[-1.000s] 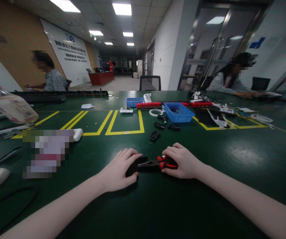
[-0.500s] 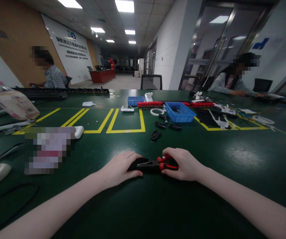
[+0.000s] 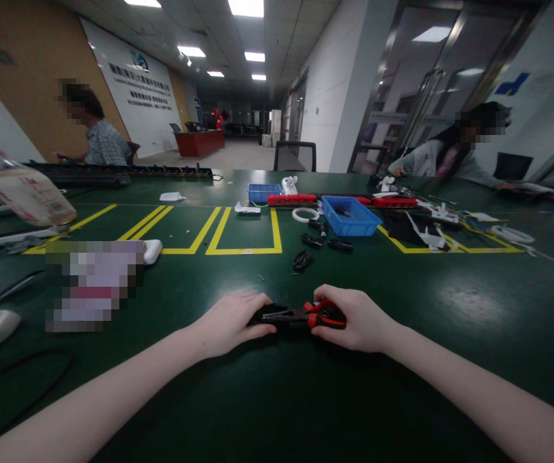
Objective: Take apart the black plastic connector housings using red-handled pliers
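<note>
Over the last second, the fingers of the left hand (image 3: 235,321) have been gathered closer and its thumb brought forward along the near side of a small black piece (image 3: 256,317), which is pinched between them and largely covered. The long-nosed pliers with red-and-black handles (image 3: 300,314) are kept level in much the same line, their tips reaching over the piece; whether it is bitten by them cannot be told. A firmer steadying of the piece for the tool seems to be meant. The handles are wrapped by the curled right hand (image 3: 347,318).

The pliers' nose is slim, tapering and dark metal; the grips are thick, curved and smooth-looking. Both hands are held low over the glossy dark-green counter (image 3: 305,392). Beyond, a bundled black part (image 3: 303,260) is seen lying near a straight-sided blue plastic bin (image 3: 354,224) and a smooth white ring (image 3: 305,220).
</note>
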A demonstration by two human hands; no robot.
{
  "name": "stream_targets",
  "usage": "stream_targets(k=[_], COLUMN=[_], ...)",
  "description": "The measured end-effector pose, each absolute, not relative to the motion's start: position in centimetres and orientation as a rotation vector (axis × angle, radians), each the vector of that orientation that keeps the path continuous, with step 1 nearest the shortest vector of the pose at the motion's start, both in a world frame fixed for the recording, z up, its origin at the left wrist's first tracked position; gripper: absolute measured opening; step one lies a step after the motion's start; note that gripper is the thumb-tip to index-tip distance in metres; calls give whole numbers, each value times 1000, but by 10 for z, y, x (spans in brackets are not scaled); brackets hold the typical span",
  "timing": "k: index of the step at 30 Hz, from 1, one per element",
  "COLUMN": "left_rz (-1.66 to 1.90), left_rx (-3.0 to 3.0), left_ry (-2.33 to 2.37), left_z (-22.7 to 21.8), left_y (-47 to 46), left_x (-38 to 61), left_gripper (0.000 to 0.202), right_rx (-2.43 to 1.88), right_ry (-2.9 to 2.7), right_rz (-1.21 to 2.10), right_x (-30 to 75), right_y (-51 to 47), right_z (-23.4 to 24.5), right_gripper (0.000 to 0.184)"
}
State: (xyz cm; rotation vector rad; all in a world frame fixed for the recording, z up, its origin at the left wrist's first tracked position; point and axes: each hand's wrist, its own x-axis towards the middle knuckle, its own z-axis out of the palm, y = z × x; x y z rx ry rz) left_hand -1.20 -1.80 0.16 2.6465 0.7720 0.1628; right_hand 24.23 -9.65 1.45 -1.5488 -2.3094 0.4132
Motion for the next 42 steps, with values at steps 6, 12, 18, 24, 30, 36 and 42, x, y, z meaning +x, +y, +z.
stream_targets(k=[6, 12, 18, 24, 30, 36, 42], left_rz=[180, 172, 200, 208, 159, 179, 224], left_rx=[2649, 2639, 2614, 2612, 2610, 2560, 2568], left_ry=[738, 736, 763, 755, 766, 797, 806], left_z=[2, 3, 1, 2, 6, 6, 6], left_y=[-18, -18, -17, -19, -21, -23, -24], left_x=[-13, -12, -13, -13, -11, -13, -12], left_gripper=[28, 27, 27, 28, 26, 26, 27], right_rx=[-1528, -1546, -1540, -1478, -1418, -1380, -1331], right_ry=[-2385, -2400, -2368, -2327, -2275, -2219, -2096], right_rz=[315, 272, 235, 205, 145, 90, 46], right_x=[250, 248, 241, 243, 247, 249, 250], right_y=[-93, -93, -98, -97, -95, -96, -98], right_z=[17, 17, 17, 12, 5, 5, 3], right_gripper=[37, 38, 37, 38, 45, 52, 52])
